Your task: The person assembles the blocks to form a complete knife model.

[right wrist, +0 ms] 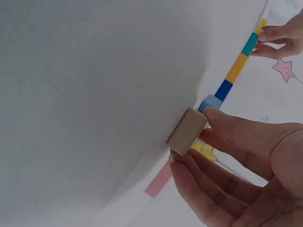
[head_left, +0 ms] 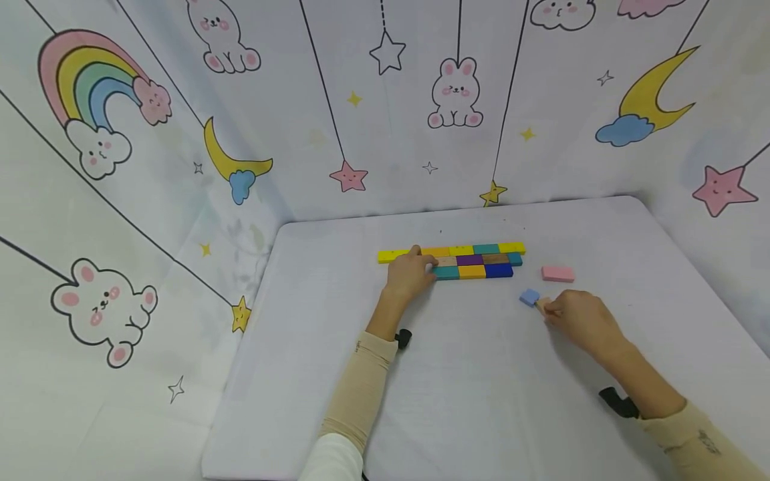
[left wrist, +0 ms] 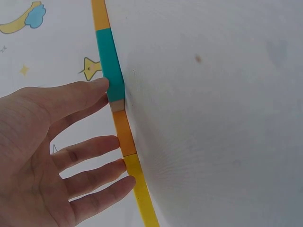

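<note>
Beside the left end of a flat arrangement of coloured blocks [head_left: 472, 261], my left hand [head_left: 409, 274] touches them with extended fingers. The left wrist view has its thumb against a teal block [left wrist: 110, 61] and other fingertips by an orange block [left wrist: 124, 132] and a yellow block [left wrist: 142, 189]. Over to the right, my right hand [head_left: 586, 324] pinches a small plain wooden block [right wrist: 188, 131] between thumb and fingers. Close to that block lies a light blue block [head_left: 530, 297]. A pink block [head_left: 557, 274] lies farther back, apart from the others.
Three rows of yellow, orange, teal, purple, brown and dark blue blocks lie side by side on a white-covered table [head_left: 289, 381]. Behind the table hangs a white cloth [head_left: 397, 133] printed with stars, moons and rabbits.
</note>
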The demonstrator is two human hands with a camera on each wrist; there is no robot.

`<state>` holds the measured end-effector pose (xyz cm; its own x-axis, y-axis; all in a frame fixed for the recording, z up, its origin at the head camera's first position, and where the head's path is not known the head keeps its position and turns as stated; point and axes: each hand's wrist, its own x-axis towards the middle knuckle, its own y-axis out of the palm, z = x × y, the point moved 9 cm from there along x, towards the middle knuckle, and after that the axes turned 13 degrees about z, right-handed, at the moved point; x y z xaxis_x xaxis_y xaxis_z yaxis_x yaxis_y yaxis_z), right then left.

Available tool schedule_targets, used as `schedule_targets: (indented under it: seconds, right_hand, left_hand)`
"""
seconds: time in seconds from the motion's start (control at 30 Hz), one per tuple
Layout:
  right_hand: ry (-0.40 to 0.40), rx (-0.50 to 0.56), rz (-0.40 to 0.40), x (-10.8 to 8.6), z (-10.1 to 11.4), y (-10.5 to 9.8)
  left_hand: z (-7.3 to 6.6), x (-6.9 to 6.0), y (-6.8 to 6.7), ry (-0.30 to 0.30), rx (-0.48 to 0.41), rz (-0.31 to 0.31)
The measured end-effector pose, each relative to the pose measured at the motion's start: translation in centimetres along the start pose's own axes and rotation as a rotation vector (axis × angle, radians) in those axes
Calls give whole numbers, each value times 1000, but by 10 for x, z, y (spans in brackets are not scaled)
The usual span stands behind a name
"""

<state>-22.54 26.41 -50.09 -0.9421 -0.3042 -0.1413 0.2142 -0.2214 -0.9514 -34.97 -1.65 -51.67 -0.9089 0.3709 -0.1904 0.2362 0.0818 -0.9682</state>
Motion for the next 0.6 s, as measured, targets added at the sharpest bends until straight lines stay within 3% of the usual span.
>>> schedule_targets:
  seconds: [0.6]
  right_hand:
    - [-54, 63, -18, 13, 30, 0]
  left_hand:
    - [1, 0, 0, -14, 4, 20]
